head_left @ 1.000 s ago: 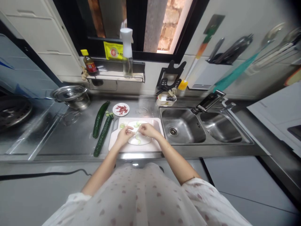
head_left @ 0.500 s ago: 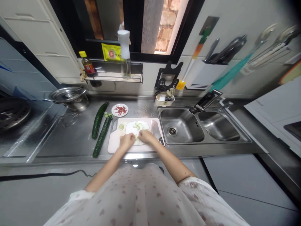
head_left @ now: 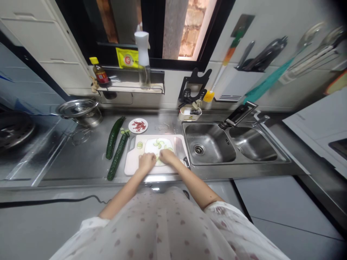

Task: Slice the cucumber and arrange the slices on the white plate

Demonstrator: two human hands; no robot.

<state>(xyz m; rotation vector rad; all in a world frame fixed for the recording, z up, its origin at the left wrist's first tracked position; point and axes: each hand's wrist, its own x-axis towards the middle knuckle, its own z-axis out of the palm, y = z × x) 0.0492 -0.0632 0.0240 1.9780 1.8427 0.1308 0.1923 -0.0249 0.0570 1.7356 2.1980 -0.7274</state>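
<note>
A white plate [head_left: 150,144] lies on a pale pink cutting board [head_left: 131,162], with thin half-round cucumber slices [head_left: 159,143] fanned over its far part. At the plate's near left edge, my left hand [head_left: 147,161] is closed with its fingertips pinched together. My right hand [head_left: 167,156] is closed too, just right of it. Pale green cucumber slices show between and under the fingertips; the exact grip is small and partly hidden. A short stack of round cucumber slices [head_left: 139,145] sits on the board's left. The knife [head_left: 179,146] rests along its right side.
Left of the board lie a whole cucumber [head_left: 114,137] and a cut cucumber [head_left: 117,157]. Behind it stands a small dish [head_left: 138,125] of chopped red bits. A double sink [head_left: 211,144] borders the right, a lidded steel pot [head_left: 84,112] the far left.
Both hands stay near the plate's close edge and have shifted only slightly. A little more of the slices beside my right hand shows now. The view has tilted a bit.
</note>
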